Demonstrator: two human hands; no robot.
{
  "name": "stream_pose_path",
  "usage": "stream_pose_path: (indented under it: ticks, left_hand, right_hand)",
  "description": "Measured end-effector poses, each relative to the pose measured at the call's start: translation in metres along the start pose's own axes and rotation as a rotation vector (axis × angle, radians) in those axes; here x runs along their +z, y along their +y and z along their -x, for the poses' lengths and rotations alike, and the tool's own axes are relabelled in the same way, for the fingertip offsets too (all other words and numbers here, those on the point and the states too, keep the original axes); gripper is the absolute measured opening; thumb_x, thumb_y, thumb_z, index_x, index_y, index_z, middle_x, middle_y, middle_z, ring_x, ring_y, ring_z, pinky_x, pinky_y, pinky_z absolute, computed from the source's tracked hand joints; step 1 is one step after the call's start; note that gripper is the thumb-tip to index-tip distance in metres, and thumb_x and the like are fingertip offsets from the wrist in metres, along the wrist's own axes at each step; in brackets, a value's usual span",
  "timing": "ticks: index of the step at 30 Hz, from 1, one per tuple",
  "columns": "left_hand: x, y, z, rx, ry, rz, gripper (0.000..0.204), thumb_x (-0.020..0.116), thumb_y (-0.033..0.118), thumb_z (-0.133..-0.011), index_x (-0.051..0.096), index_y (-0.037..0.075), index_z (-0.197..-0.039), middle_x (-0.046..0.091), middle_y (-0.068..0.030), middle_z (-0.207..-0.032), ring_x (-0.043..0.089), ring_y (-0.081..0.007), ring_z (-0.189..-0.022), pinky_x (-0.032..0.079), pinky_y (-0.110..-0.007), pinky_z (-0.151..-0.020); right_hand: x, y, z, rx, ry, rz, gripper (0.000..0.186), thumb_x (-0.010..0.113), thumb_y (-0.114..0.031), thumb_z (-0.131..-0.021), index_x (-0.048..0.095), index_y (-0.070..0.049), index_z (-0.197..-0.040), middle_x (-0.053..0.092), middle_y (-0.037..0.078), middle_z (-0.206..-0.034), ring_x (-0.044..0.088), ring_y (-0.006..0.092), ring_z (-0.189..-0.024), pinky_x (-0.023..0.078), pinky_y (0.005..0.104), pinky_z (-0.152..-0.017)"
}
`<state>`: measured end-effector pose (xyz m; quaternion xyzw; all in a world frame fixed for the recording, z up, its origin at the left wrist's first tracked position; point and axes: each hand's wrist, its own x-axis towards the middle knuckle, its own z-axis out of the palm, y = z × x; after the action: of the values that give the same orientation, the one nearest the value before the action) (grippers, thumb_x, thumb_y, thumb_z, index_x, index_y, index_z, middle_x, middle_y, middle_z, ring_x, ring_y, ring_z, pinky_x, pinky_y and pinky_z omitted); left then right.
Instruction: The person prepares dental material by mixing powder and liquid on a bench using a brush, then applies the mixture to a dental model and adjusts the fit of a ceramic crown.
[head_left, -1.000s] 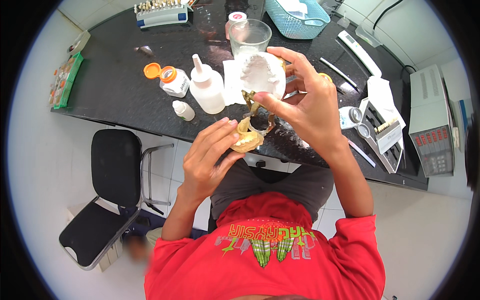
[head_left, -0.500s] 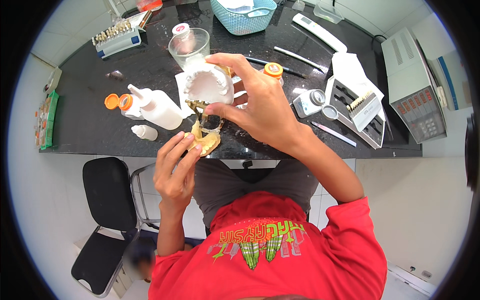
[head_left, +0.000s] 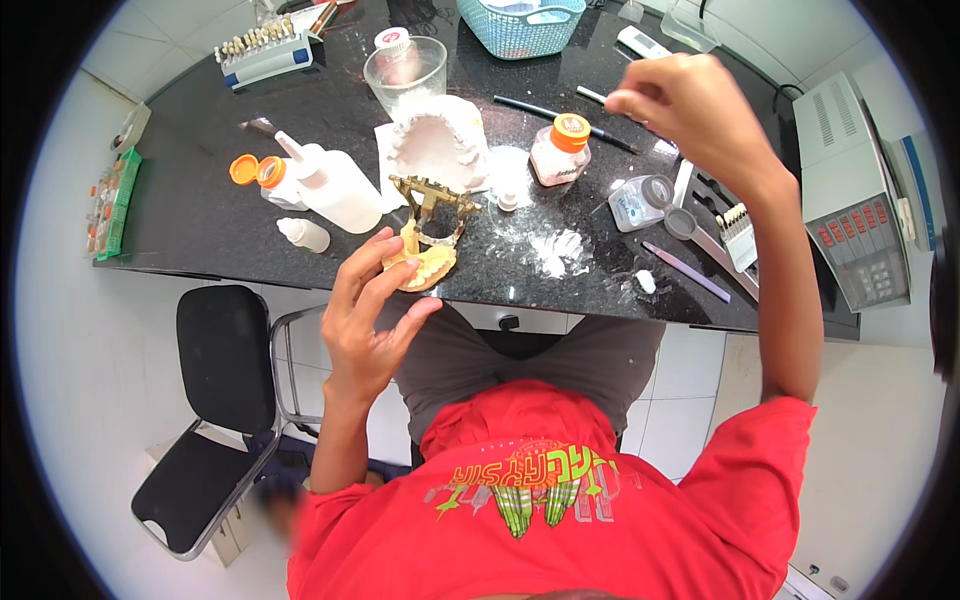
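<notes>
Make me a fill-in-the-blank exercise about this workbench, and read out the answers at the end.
1. The person's ____ hand touches the yellow cast.
2. The pinkish jar right of the white cast has a lid coloured ____.
3. The powder spilled on the dark countertop is ____.
4. The person's shirt is mainly ____.

Missing words: left; orange; white; red.

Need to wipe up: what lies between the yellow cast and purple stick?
From yellow cast to purple stick, head view: scattered white powder, then a small white lump.

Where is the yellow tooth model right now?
In the head view, left of centre, the yellow tooth model is at the near counter edge, touched by the left hand, just below the brass-coloured frame.
</notes>
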<state>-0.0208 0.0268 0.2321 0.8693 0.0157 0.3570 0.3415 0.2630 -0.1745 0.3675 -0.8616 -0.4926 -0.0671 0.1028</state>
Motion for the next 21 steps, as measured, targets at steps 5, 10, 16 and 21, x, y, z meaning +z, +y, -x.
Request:
stream_pose_path:
  ticks: [5,10,16,21]
  left_hand:
    - [0.004,0.002,0.001,-0.026,0.024,-0.094,0.037,0.084,-0.001,-0.074,0.072,0.004,-0.108,0.062,-0.0153,-0.124,0.066,-0.0292,-0.112,0.059,-0.036,-0.087]
    - [0.008,0.017,-0.005,-0.043,0.053,-0.050,0.036,0.083,-0.002,-0.073,0.072,0.005,-0.106,0.062,-0.0129,-0.119,0.066,-0.0263,-0.103,0.057,-0.035,-0.085]
    - [0.005,0.038,-0.019,-0.085,0.032,-0.043,0.037,0.082,-0.002,-0.073,0.072,0.005,-0.108,0.062,-0.0115,-0.115,0.066,-0.0249,-0.096,0.056,-0.035,-0.082]
    - [0.003,0.051,-0.031,-0.100,0.003,-0.036,0.042,0.081,0.001,-0.071,0.072,0.006,-0.112,0.063,-0.0102,-0.110,0.065,-0.0252,-0.094,0.054,-0.036,-0.081]
  right_hand:
    - [0.036,0.024,-0.021,-0.111,-0.275,-0.104,0.020,0.076,-0.015,-0.084,0.070,0.000,-0.094,0.071,0.016,-0.081,0.069,0.0321,-0.078,0.053,0.0402,-0.071]
    - [0.049,0.027,-0.030,-0.150,-0.355,-0.077,0.015,0.075,-0.007,-0.080,0.067,0.001,-0.090,0.071,0.015,-0.080,0.070,0.0319,-0.078,0.054,0.0400,-0.072]
    - [0.048,0.026,-0.025,-0.194,-0.335,-0.043,0.014,0.069,-0.004,-0.077,0.061,0.002,-0.087,0.069,0.016,-0.079,0.068,0.0329,-0.077,0.052,0.0419,-0.071]
    - [0.038,0.036,-0.016,-0.256,-0.129,-0.007,0.018,0.066,-0.006,-0.075,0.059,0.002,-0.090,0.067,0.019,-0.081,0.067,0.0394,-0.083,0.053,0.0473,-0.075]
